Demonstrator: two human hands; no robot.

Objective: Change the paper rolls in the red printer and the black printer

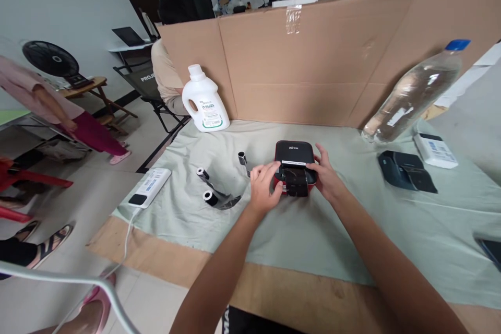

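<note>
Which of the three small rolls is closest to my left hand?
The rearmost, rightmost roll; the middle roll and front roll sit farther left of your left hand.

Device [294, 150] black and red; cloth [301, 235] pale green.

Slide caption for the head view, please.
Left hand and right hand on a black-and-red device, small rolls to its left, clear bottle at back right.

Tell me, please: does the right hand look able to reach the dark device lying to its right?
Probably yes: only green cloth shows between the right hand and the dark device, though the hand would first have to leave the black and red device.
</note>
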